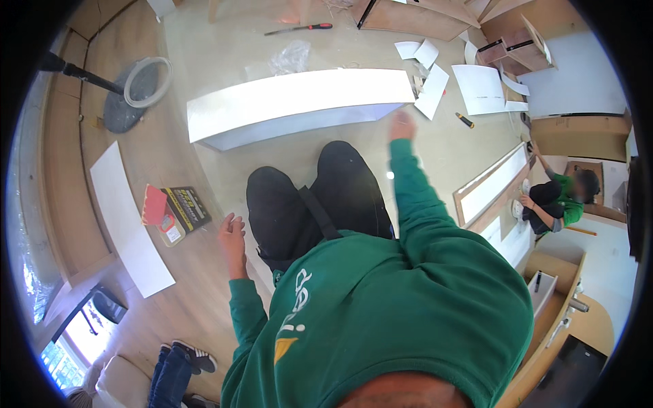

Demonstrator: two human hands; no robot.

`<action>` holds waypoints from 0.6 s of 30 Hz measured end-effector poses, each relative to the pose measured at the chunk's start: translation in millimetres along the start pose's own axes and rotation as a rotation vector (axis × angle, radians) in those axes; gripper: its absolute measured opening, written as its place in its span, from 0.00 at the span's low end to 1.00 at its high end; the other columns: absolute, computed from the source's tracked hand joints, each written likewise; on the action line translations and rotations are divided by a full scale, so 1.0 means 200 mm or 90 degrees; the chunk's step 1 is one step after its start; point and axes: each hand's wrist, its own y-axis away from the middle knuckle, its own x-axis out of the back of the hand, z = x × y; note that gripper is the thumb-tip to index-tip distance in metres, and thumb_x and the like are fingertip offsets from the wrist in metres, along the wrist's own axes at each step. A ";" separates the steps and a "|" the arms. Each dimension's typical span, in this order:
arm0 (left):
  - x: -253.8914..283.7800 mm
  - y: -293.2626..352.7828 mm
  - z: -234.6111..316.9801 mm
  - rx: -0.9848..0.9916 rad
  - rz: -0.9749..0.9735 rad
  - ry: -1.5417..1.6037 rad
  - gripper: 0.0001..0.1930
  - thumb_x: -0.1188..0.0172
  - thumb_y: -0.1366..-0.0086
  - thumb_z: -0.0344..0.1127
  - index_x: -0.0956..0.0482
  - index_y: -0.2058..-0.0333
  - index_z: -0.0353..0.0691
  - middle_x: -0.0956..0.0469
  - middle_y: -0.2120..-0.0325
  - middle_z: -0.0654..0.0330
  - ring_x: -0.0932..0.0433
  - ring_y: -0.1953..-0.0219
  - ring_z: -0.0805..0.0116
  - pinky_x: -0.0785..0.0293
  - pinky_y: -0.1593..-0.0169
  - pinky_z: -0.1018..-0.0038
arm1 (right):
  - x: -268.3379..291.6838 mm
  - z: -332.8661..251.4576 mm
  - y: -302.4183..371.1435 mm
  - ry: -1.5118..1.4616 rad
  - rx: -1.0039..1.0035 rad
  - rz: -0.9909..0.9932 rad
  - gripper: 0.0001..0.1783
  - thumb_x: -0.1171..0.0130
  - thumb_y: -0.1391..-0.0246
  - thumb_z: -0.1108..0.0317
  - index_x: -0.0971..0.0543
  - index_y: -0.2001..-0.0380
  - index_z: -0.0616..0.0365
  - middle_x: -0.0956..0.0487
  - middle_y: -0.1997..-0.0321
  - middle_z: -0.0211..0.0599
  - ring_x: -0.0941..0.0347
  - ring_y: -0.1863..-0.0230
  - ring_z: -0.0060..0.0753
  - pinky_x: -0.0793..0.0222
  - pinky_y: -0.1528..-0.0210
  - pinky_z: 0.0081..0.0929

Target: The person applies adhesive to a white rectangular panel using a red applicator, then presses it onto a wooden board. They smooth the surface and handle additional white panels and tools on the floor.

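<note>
A long white panel piece, bent like a shallow trough or box side, lies on the floor across the front of my knees. My right hand is at its right end, close to the corner; the fingers are blurred, and I cannot tell whether they grip the edge. Beside my left knee, my left hand hangs in the air with loosely curled fingers apart and nothing in it. Left of that hand, a black and yellow package lies on the floor with a red piece on it.
At far left lies a long white strip, near a round dark stand base with a white hose coil. Farther off are a screwdriver, plastic wrap, white scraps and a utility knife. A co-worker crouches right by a framed panel.
</note>
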 end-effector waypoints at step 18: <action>-0.62 0.20 0.26 -0.104 -0.068 -0.051 0.21 0.39 0.34 0.33 0.25 0.46 0.26 0.17 0.60 0.51 0.19 0.60 0.67 0.25 0.54 0.74 | 0.11 0.17 -0.63 -0.604 -0.600 -0.194 0.19 0.48 0.35 0.63 0.30 0.44 0.60 0.24 0.53 0.42 0.24 0.51 0.46 0.27 0.44 0.50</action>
